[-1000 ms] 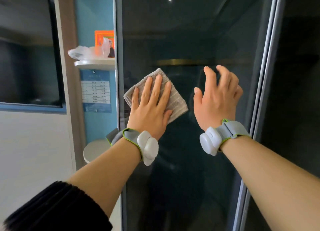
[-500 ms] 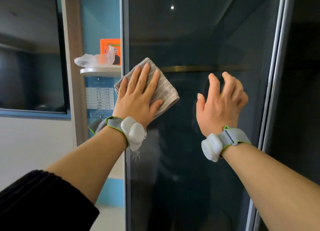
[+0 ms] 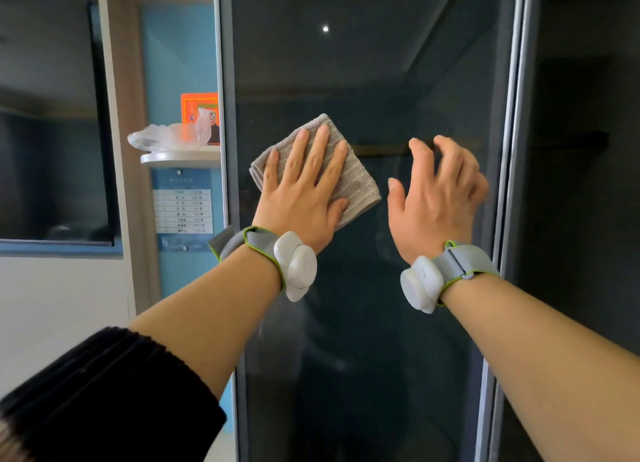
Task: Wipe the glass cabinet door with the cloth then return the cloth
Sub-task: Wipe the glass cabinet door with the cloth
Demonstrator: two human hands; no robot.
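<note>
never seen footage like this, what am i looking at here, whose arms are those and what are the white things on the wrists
There is no machine here. A person wears a camera on the head, so the single picture looks forward and down along their own two arms.

The left hand lies flat, fingers spread, and presses a folded grey cloth against a tall dark glass door. That is the wiping. The right hand is raised beside it, open and holding nothing; whether it touches the glass is hard to tell.

The white things are small plastic devices on grey straps, one on the left wrist and one on the right wrist. What they do cannot be read from the picture.

Left of the door, a small shelf carries a clear plastic bag and an orange box.
</note>
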